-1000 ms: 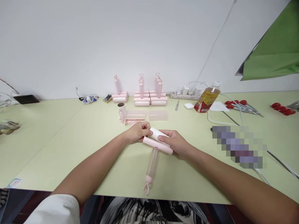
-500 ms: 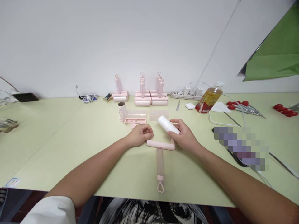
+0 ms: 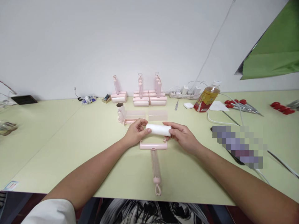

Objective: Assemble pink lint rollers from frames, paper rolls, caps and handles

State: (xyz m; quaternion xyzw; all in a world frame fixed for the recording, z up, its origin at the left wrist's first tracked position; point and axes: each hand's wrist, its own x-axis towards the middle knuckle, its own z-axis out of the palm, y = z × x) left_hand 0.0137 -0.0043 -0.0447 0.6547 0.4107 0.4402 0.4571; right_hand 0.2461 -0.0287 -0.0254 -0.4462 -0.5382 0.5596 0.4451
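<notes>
A white sticky lint roll [image 3: 158, 130] lies level between my two hands. My left hand [image 3: 137, 132] grips its left end and my right hand [image 3: 183, 135] its right end, thumbs toward me. Just below the roll, a pink lint roller handle [image 3: 155, 165] rests on the table, its bare holder bar across the top and a heart-shaped loop at the near end. Behind my left hand sits a pink cover part [image 3: 130, 121], partly hidden. Beyond it lie clear plastic covers [image 3: 157, 115] and a standing roll with a brown core [image 3: 120, 109].
Several assembled pink lint rollers [image 3: 141, 101] stand along the wall. To the right are a tilted drink bottle [image 3: 206, 99], a power strip [image 3: 184, 95], a screwdriver [image 3: 176, 105], red-handled tools [image 3: 243, 105] and a blurred phone [image 3: 235, 147]. A bundled cable [image 3: 87, 99] lies at the back left.
My right hand has brought the roll left and turned it level. My left hand has moved up and taken its left end. The handle below now lies straighter, its bar nearly level.
</notes>
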